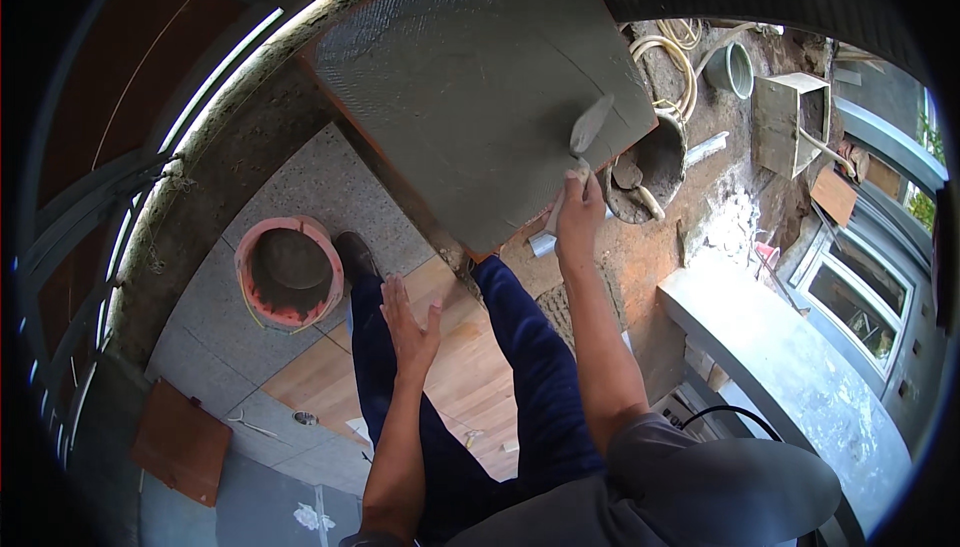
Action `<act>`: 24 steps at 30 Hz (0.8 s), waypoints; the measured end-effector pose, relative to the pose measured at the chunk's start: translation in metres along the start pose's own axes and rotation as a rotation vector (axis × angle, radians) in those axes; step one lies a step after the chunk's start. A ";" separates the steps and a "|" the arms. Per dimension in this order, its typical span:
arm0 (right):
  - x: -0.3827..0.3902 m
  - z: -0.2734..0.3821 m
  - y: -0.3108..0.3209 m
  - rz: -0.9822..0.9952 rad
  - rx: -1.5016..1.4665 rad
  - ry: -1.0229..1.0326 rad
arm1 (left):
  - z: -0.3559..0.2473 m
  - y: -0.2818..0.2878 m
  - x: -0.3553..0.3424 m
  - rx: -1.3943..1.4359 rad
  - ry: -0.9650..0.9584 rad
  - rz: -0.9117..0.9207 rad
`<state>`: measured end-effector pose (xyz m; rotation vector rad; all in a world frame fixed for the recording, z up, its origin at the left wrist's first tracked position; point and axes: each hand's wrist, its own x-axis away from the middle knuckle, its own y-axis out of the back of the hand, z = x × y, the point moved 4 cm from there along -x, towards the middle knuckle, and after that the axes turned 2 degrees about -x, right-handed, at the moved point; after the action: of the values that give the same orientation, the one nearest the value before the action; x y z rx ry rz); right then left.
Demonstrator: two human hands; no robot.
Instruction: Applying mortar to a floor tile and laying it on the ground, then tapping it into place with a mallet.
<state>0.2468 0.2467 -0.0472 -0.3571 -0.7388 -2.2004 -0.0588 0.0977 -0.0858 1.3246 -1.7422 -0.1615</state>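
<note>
Mortar already covers nearly the whole face of the large tile (470, 87), which leans tilted ahead of the person's knees. The right hand (580, 209) grips a trowel (588, 127) whose blade lies on the tile's right part; by the look, only final smoothing remains. The left hand (410, 325) hangs open, fingers spread, empty, near an orange bucket (288, 269).

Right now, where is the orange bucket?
In the head view the orange bucket stands on the floor at the person's left, beside the dark shoe and ahead of the open left hand.
</note>
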 end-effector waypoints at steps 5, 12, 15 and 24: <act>0.015 -0.007 -0.030 -0.069 -0.150 -0.090 | 0.008 0.020 -0.004 0.012 -0.008 -0.029; 0.032 0.055 -0.159 0.036 -0.082 -0.029 | 0.024 0.051 -0.001 0.067 0.006 -0.034; 0.022 0.077 -0.201 0.102 0.036 0.152 | 0.024 0.053 0.004 0.098 0.030 -0.028; 0.056 0.093 -0.300 0.226 0.434 0.502 | 0.052 0.072 0.012 0.107 0.032 -0.050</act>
<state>-0.0134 0.4301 -0.0652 0.3088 -0.8150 -1.7480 -0.1470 0.0972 -0.0670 1.4411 -1.7116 -0.0760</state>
